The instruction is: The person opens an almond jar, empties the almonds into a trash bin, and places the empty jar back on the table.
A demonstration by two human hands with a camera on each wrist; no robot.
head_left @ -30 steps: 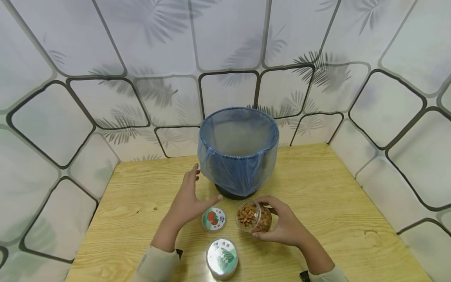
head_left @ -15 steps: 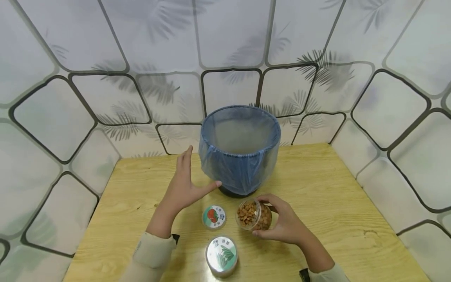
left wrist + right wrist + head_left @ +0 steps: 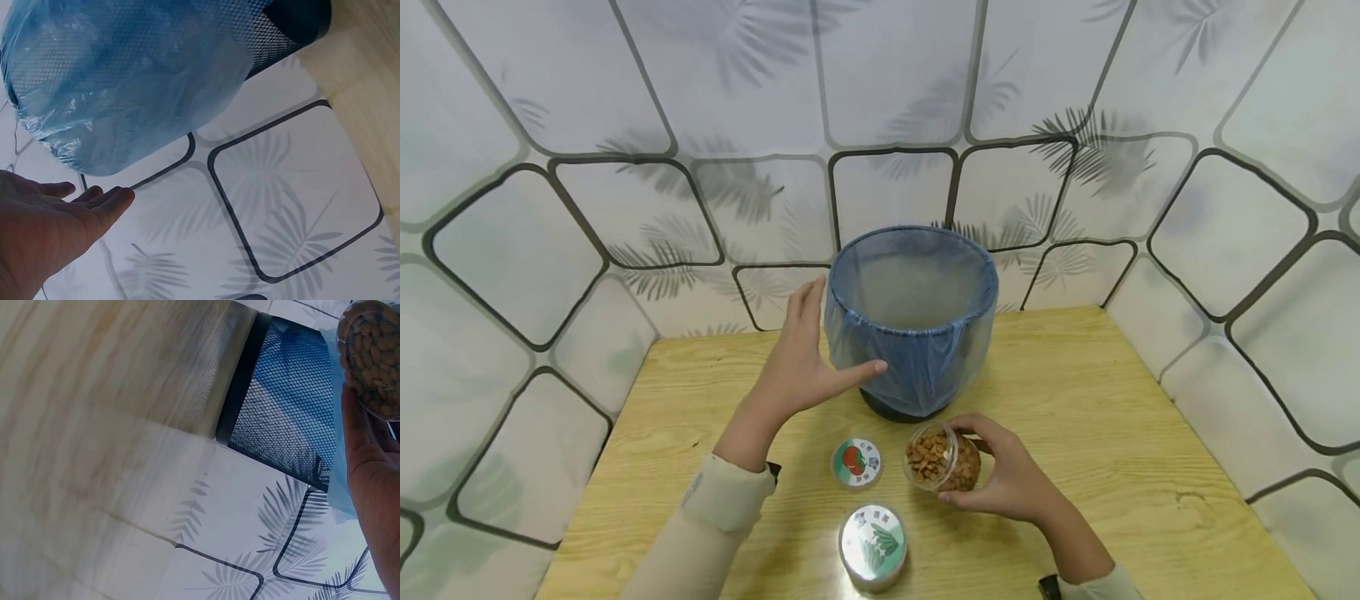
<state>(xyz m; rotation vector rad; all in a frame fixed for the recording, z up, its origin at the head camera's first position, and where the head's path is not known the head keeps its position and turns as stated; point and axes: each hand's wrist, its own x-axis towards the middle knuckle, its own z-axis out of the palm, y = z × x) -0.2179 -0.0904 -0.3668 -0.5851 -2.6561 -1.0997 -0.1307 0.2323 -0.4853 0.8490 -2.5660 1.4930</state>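
A clear jar of almonds (image 3: 931, 458) is gripped by my right hand (image 3: 1003, 479), tilted with its open mouth toward the left. The right wrist view shows the almonds (image 3: 375, 359) through the jar's base. My left hand (image 3: 801, 362) is held up with straight fingers, thumb spread, at the left front of a mesh bin (image 3: 913, 367) lined with a blue plastic bag. In the left wrist view the fingers lie close to the bag (image 3: 125, 94); whether they touch it I cannot tell.
A round lid with a tomato picture (image 3: 857, 462) lies on the wooden table (image 3: 1120, 433). Nearer stands a lidded jar (image 3: 872, 546) with a green plant on its label. Patterned walls (image 3: 752, 192) enclose the table on the back and both sides.
My left hand has moved away from beside the tomato lid, forward and up to the bin's left side. The right hand and the almond jar stay nearly still.
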